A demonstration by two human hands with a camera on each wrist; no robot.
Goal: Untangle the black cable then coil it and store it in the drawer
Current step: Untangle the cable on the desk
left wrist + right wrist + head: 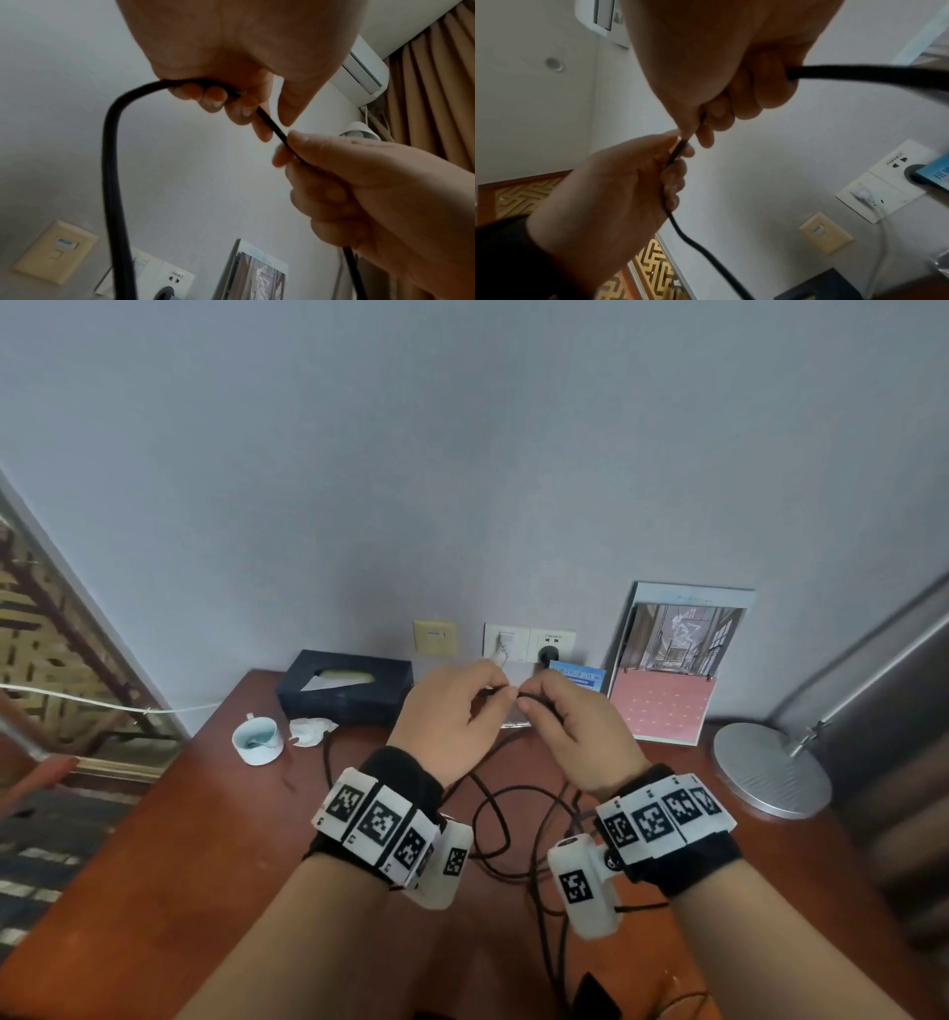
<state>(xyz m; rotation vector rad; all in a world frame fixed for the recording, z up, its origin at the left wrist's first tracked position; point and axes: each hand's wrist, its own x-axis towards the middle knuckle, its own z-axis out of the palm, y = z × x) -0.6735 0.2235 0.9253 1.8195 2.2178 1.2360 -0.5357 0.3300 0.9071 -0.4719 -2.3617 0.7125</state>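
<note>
Both hands are raised above the wooden desk, close together. My left hand and right hand each pinch the thin black cable with fingers curled round it, a short taut stretch between them. In the left wrist view the cable leaves my left fingers and hangs down in a bend. In the right wrist view the cable runs out of my right fingers to the right. Loose loops of cable lie tangled on the desk under my wrists. No drawer shows.
A dark tissue box, a white cup and a crumpled tissue sit at the back left. A framed picture stand and a silver lamp base stand at the right. Wall sockets hold a black plug.
</note>
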